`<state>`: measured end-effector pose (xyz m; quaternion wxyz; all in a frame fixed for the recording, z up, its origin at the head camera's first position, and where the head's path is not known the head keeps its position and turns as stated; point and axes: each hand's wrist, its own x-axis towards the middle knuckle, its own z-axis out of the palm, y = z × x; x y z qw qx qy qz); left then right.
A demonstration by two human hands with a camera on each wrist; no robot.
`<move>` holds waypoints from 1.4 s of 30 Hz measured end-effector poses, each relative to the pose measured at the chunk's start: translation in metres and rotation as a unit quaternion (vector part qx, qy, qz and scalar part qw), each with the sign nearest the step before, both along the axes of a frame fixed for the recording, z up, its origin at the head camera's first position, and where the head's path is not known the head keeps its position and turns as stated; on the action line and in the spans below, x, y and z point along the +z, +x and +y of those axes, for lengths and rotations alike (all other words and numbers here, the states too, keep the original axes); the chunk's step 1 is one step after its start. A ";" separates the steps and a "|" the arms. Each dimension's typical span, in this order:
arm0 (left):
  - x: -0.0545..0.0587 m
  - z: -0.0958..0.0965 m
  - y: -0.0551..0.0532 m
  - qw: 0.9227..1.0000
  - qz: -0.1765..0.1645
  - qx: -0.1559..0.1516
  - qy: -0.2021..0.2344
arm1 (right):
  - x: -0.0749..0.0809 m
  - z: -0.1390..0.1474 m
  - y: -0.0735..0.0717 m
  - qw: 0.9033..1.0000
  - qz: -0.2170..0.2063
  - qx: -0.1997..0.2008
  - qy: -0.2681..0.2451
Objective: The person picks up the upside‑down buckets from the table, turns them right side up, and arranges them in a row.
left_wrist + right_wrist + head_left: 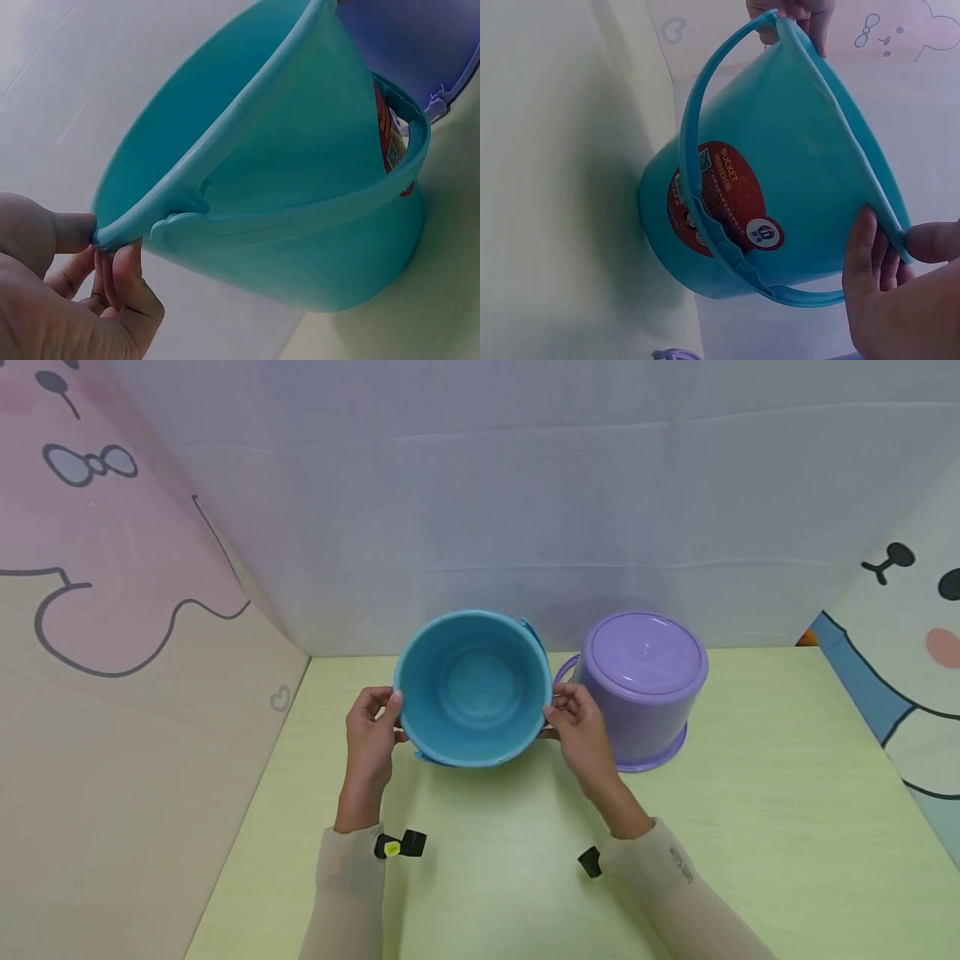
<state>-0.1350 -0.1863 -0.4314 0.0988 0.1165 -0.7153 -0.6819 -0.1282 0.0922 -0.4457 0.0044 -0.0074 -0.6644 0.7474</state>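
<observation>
A blue bucket (pixel 480 689), its open top toward the head camera, is between my two hands. My left hand (pixel 371 727) pinches the rim at its left side, thumb on top and fingers under the lip, as the left wrist view shows near the handle's hinge. On the opposite side my right hand (pixel 583 735) grips the rim the same way. The bucket's handle (pixel 697 142) hangs down along the front, across a red label (pixel 731 187). In the right wrist view the bucket is tilted, its base close over the table.
A purple bucket (pixel 652 693) stands upside down on the pale green table (pixel 480 877), just right of my right hand. Behind is a white curtain-like wall (pixel 480 510). Panels with cartoon drawings flank the table on the left and right.
</observation>
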 end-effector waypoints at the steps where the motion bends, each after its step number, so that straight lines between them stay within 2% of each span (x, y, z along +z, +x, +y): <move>1: 0.000 0.000 0.000 1.000 -0.002 0.000 0.003 | 0.000 -0.001 0.000 1.000 0.000 0.001 -0.001; 14: 0.004 0.001 -0.004 0.999 -0.034 -0.010 0.036 | 0.002 -0.002 -0.006 0.999 0.010 -0.021 -0.043; 22: 0.004 0.000 -0.007 0.996 -0.032 -0.017 0.078 | 0.008 -0.005 -0.015 0.998 0.003 -0.026 -0.051; 29: 0.002 0.000 -0.012 0.993 -0.038 -0.008 0.113 | 0.012 -0.008 -0.025 0.998 -0.011 -0.035 -0.053; 42: 0.000 -0.002 -0.021 0.990 -0.035 -0.002 0.139 | 0.015 -0.013 -0.045 0.998 0.004 -0.047 -0.040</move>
